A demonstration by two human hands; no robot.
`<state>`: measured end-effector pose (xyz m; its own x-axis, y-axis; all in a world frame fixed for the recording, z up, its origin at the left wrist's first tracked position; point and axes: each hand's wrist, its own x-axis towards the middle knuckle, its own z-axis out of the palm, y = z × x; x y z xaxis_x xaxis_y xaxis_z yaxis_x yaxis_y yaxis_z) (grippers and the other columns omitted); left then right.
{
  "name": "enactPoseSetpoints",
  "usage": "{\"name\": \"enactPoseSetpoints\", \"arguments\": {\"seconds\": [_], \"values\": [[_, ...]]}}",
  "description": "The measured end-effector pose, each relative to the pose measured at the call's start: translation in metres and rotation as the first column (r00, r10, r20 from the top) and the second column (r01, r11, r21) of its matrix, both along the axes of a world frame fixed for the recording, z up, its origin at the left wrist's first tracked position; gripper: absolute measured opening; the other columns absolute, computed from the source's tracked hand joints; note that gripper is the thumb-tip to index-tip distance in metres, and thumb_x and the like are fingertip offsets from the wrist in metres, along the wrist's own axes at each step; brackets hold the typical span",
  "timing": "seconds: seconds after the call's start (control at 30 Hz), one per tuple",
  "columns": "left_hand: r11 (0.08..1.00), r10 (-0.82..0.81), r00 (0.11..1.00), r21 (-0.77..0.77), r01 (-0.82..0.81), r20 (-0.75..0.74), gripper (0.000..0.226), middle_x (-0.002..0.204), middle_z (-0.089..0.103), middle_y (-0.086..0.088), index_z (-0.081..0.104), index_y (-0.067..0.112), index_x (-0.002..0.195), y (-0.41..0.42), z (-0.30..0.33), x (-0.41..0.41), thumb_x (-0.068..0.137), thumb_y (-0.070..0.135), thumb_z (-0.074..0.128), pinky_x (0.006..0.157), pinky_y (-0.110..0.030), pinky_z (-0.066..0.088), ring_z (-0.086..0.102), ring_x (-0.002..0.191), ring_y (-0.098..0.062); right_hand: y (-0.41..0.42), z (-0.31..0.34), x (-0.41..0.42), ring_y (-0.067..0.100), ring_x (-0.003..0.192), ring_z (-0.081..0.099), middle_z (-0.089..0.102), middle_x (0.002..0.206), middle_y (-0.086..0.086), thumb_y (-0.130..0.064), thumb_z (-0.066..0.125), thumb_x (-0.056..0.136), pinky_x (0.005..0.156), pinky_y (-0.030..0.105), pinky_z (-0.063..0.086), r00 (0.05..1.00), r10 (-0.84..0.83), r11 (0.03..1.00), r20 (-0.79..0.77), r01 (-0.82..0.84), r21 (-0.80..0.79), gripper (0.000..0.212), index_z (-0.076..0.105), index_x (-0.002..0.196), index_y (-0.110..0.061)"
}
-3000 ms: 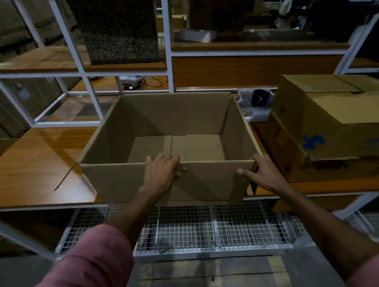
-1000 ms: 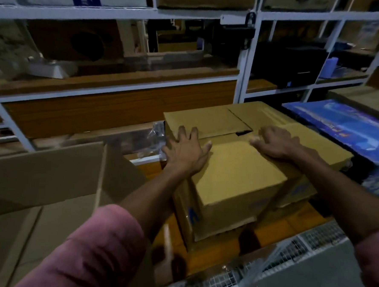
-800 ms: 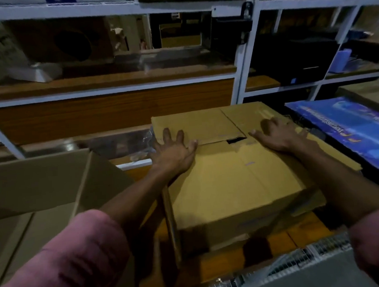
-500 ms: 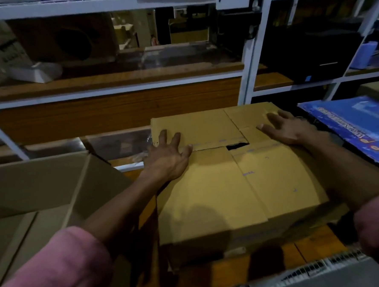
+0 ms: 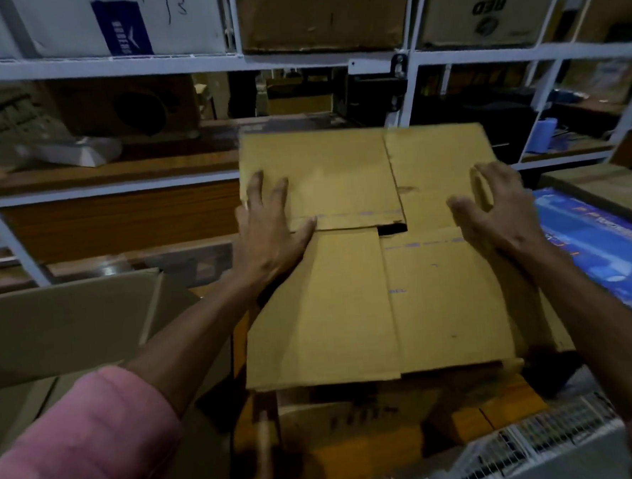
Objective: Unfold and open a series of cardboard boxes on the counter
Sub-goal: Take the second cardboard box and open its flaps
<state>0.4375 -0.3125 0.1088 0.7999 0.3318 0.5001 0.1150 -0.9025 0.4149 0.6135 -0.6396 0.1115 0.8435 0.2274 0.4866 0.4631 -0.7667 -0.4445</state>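
On the wooden counter [image 5: 466,420] in front of you: a flattened cardboard box [image 5: 351,303], matte tan, flaps meeting around a small dark gap, lying on a second carton whose print is too blurred to read. Your left hand [image 5: 270,234] presses flat on it, fingers straight. Your right hand [image 5: 490,210] is half-curled at its right side; can't tell if it grips. An opened box [image 5: 64,321] is cut off at left.

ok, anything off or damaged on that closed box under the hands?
One thing: the closed cardboard box has a small dark gap where its four top flaps meet, so they don't close flush. The left hand lies flat on it; the right hand is arched above. No tears or spills visible.
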Motion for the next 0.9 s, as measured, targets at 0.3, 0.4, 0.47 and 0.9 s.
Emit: {"name": "enactPoseSetpoints", "arguments": {"seconds": [0.3, 0.4, 0.47, 0.9], "values": [[0.997, -0.078, 0.938, 0.054, 0.063, 0.339, 0.126, 0.161, -0.022, -0.026, -0.005, 0.014, 0.158, 0.000, -0.022, -0.040, 0.074, 0.036, 0.087, 0.117, -0.054, 0.011, -0.021, 0.151, -0.036, -0.017, -0.001, -0.084, 0.034, 0.148, 0.010, 0.000, 0.159, 0.012, -0.037, 0.093, 0.063, 0.118, 0.055, 0.024, 0.999, -0.029, 0.943, 0.021, 0.021, 0.332, 0.135, -0.006, 0.155, -0.039], [0.998, -0.066, 0.946, 0.008, 0.067, 0.316, 0.127, 0.161, -0.026, -0.019, -0.009, 0.022, 0.158, -0.001, -0.038, -0.055, 0.075, 0.036, 0.086, 0.117, -0.060, 0.015, -0.024, 0.148, -0.025, -0.027, -0.025, -0.102, 0.034, 0.149, 0.006, -0.002, 0.160, 0.006, -0.037, 0.092, 0.064, 0.118, 0.057, 0.021, 1.000, -0.010, 0.966, 0.013, 0.006, 0.257, 0.134, -0.009, 0.153, -0.042], [0.997, -0.070, 0.949, -0.013, 0.078, 0.306, 0.127, 0.162, -0.026, -0.017, -0.010, 0.024, 0.158, -0.003, -0.035, -0.064, 0.076, 0.035, 0.086, 0.115, -0.058, 0.020, -0.017, 0.150, -0.029, -0.027, -0.024, -0.110, 0.034, 0.149, 0.005, -0.003, 0.160, 0.006, -0.037, 0.091, 0.066, 0.118, 0.052, 0.017, 1.000, 0.003, 0.968, 0.016, -0.007, 0.251, 0.134, -0.010, 0.154, -0.041], [0.999, -0.050, 0.962, -0.007, 0.054, 0.268, 0.125, 0.162, -0.009, -0.019, -0.016, 0.047, 0.150, -0.002, -0.011, -0.063, 0.079, 0.028, 0.085, 0.106, -0.067, 0.040, 0.015, 0.147, -0.047, -0.030, -0.003, -0.098, 0.047, 0.144, 0.019, -0.003, 0.160, 0.008, -0.036, 0.088, 0.070, 0.111, 0.068, 0.030, 1.000, 0.025, 0.983, 0.017, -0.027, 0.182, 0.129, -0.013, 0.149, -0.052]]}}
